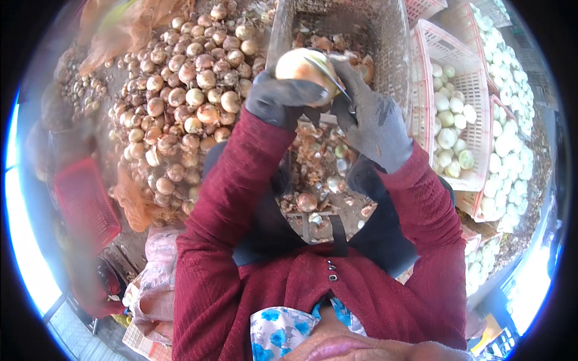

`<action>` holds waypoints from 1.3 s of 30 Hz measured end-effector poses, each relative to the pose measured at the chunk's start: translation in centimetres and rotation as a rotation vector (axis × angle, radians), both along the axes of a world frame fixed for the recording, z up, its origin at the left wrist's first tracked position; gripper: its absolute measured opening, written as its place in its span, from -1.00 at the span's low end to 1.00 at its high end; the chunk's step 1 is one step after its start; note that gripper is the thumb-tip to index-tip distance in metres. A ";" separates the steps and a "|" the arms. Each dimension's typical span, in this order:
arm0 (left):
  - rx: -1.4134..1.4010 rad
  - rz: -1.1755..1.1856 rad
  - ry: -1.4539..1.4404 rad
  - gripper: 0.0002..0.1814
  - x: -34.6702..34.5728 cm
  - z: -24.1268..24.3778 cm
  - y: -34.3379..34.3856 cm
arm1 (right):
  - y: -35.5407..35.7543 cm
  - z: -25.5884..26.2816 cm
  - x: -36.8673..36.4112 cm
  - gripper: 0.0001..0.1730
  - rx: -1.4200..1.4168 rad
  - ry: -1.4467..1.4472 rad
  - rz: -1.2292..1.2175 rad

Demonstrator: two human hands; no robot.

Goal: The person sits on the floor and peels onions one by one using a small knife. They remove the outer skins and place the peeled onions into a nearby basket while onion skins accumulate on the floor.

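A large pale onion (300, 67) is held up in front of me over the near end of a dirty plastic crate (395, 67). My left hand (282, 97), in a grey work glove, grips the onion from below and the left. My right hand (372, 119), gloved the same way, holds a small knife (327, 76). Its blade lies across the onion's right side. The right fingers hide most of the knife's handle. Papery brown onion skins (323, 44) lie inside the crate, with more skins and scraps on the ground between my feet.
A big heap of unpeeled onions (194, 97) covers the ground at left. At right, a pinkish-white crate (474, 176) holds peeled onions (447, 137), beside other filled crates. A red basket (86, 198), orange mesh netting (131, 198) and a woven sack (160, 270) lie left.
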State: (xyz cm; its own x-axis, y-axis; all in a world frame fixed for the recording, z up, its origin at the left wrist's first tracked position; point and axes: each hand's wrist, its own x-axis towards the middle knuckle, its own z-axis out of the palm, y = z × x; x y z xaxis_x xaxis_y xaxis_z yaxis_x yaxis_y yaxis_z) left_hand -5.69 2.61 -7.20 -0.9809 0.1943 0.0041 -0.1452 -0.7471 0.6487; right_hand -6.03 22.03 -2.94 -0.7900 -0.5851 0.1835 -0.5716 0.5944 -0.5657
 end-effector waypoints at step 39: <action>-0.669 0.151 0.126 -0.39 1.4 3.5 1.8 | -0.8 -0.8 -1.2 -0.57 -0.014 -0.221 -0.017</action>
State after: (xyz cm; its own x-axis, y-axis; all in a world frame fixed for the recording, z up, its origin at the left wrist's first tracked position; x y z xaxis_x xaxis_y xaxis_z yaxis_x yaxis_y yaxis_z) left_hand -4.27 4.42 -3.73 -0.9973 0.0566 0.0469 0.0355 -0.1870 0.9817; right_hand -7.27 21.22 -3.79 -0.8218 -0.5697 0.0129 -0.4226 0.5942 -0.6843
